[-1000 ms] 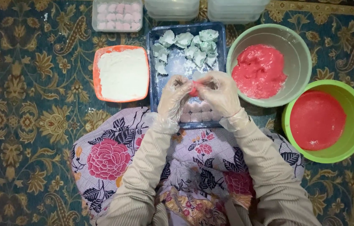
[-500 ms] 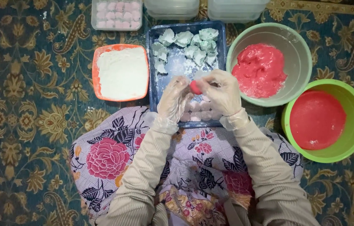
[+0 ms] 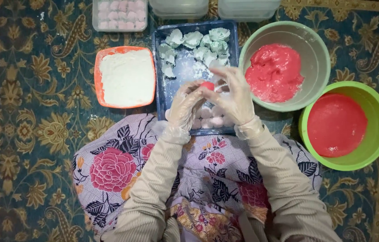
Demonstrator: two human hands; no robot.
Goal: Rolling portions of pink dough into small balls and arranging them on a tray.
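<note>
Both hands wear clear plastic gloves and meet over a floured blue tray [image 3: 162, 92]. My left hand [image 3: 184, 106] and my right hand [image 3: 233, 97] pinch a small red dough ball [image 3: 207, 85] between their fingertips. Under the hands, several pale pink dough balls [image 3: 214, 121] lie at the tray's near end. Several pale green dough pieces [image 3: 200, 42] fill its far end.
An orange tub of white flour [image 3: 126, 76] sits left of the tray. On the right stand a green bowl of lumpy red paste [image 3: 275, 71] and a brighter green bowl of smooth red mix [image 3: 337, 123]. Clear boxes [image 3: 120, 13] line the far edge. Patterned carpet lies all around.
The hands have shifted slightly away from me over the tray, and the red ball now shows more clearly between the fingertips.
</note>
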